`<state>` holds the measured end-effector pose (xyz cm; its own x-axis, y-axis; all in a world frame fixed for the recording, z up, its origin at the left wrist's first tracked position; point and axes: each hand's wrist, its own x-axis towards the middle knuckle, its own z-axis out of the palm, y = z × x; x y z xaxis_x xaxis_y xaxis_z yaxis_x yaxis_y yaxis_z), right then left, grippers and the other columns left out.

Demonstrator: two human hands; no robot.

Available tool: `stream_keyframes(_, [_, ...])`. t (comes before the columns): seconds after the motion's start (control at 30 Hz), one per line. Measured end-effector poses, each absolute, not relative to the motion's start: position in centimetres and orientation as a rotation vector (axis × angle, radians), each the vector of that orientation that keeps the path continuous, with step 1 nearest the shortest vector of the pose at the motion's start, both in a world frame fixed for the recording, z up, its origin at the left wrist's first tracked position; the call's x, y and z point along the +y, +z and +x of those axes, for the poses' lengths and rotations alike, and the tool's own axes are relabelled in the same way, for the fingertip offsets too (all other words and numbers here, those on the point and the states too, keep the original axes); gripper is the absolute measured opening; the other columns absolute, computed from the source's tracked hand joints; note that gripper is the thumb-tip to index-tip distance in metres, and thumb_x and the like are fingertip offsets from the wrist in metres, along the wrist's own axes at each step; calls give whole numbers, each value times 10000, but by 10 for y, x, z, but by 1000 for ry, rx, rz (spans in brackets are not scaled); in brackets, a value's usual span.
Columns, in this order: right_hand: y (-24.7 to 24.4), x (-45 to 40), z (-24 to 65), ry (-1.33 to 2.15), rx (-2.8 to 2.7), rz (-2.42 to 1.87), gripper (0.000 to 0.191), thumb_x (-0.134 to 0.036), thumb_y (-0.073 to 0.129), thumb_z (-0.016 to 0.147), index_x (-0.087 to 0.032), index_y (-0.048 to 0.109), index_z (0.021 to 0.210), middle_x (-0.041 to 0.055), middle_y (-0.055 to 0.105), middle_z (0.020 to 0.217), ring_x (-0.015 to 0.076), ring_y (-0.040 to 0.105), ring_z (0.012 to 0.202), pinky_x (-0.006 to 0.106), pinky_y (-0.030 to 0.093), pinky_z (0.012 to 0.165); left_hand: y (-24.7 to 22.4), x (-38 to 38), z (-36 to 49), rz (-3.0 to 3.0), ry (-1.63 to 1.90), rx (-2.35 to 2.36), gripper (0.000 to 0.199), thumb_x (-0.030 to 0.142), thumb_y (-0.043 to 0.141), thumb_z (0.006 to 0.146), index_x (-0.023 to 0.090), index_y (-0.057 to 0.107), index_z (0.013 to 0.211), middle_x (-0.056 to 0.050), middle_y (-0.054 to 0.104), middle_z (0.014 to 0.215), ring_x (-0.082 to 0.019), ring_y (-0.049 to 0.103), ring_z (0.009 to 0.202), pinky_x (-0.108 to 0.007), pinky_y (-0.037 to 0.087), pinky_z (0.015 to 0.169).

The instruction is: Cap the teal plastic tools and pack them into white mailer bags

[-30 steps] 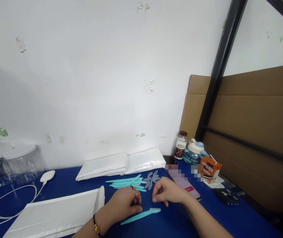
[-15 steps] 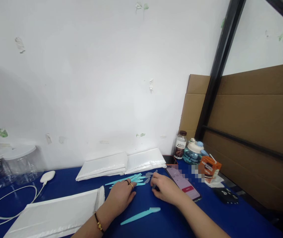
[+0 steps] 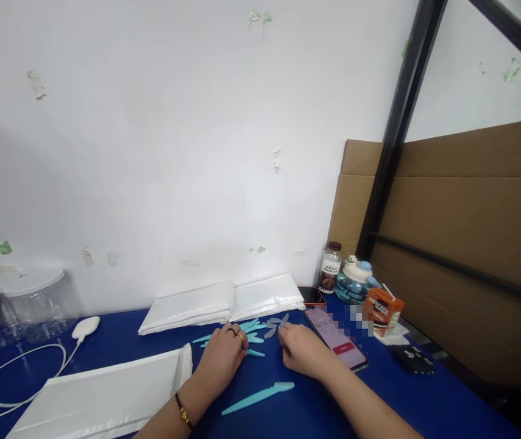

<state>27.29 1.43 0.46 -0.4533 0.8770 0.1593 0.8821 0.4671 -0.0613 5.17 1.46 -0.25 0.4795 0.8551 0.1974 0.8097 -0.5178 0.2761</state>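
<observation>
My left hand [image 3: 225, 349] is closed over a turquoise eyebrow razor [image 3: 256, 353], whose one end pokes out to the right of the fingers. Just beyond it lies a loose pile of more turquoise eyebrow razors [image 3: 253, 326], partly covered by that hand. My right hand [image 3: 303, 349] has its fingers curled inward, and what they hold, if anything, is hidden. By its fingertips lie several small translucent blade caps [image 3: 270, 328]. A single eyebrow razor [image 3: 258, 397] rests on the blue tabletop [image 3: 269, 424] in front of my hands.
White padded mailers [image 3: 187, 308] lie in stacks along the wall, and another mailer [image 3: 105, 393] is at the left. A phone [image 3: 340, 341], bottle [image 3: 330, 268], blue jug [image 3: 353, 281] and orange drink carton [image 3: 381, 311] stand or lie right. Clear jars [image 3: 41, 305] and a white cable [image 3: 61, 353] are left.
My left hand has drawn its fingers in, and the end of an eyebrow razor now shows beside them. My right hand's fingers are curled tighter, turned slightly away from the caps.
</observation>
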Motion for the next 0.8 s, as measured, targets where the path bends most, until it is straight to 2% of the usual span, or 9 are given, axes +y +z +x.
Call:
stream_keyframes(0.1, [1, 18, 278, 47, -2410, -1497, 175, -73, 468, 659, -166, 579, 756, 48, 620, 738, 163, 563, 663, 244, 354, 594, 2, 13, 53, 2569, 596, 1408, 115, 192, 427, 836, 216, 539, 839, -14, 598, 887, -191, 497, 916, -330, 308, 827])
stream_keyframes(0.2, [-2, 24, 283, 333, -2221, -1373, 165, -96, 517, 658, -178, 607, 770, 16, 618, 668, 148, 557, 615, 238, 383, 583, 5, 13, 54, 2435, 759, 1363, 126, 235, 388, 862, 216, 512, 843, -6, 609, 826, -173, 523, 827, -326, 319, 838])
stream_keyframes(0.27, [-1, 26, 284, 618, -1983, -1275, 94, -189, 577, 687, -170, 620, 768, 15, 620, 619, 152, 565, 574, 250, 410, 562, 6, 13, 55, 2290, 855, 1324, 134, 282, 385, 866, 216, 498, 835, -5, 603, 789, -166, 529, 771, -304, 355, 788])
stream_keyframes(0.37, [5, 26, 281, 956, -1506, -1080, 238, -376, 637, 710, -158, 619, 805, 35, 645, 617, 171, 601, 582, 271, 447, 554, 6, 14, 59, 2023, 957, 1191, 142, 329, 407, 853, 209, 472, 820, 1, 579, 728, -147, 536, 699, -261, 400, 688])
stream_keyframes(0.47, [11, 20, 275, 1019, -1250, -940, 324, -424, 700, 669, -152, 627, 830, 38, 649, 615, 164, 606, 585, 252, 439, 525, 4, 15, 63, 1806, 998, 1088, 164, 362, 444, 829, 199, 454, 814, 11, 555, 703, -120, 523, 627, -240, 418, 632])
stream_keyframes(0.6, [12, 14, 267, 1040, -1233, -918, 325, -408, 730, 652, -138, 637, 807, 27, 623, 554, 139, 573, 524, 237, 415, 487, 0, 16, 64, 1727, 1009, 1052, 195, 384, 481, 805, 190, 463, 809, 11, 546, 699, -111, 501, 615, -229, 414, 599])
stream_keyframes(0.8, [11, 12, 264, 1059, -1255, -916, 303, -399, 722, 668, -137, 640, 796, 30, 633, 568, 145, 581, 537, 245, 424, 506, -6, 18, 62, 1740, 1005, 1019, 184, 368, 482, 813, 185, 475, 825, 16, 546, 693, -107, 496, 605, -230, 408, 592])
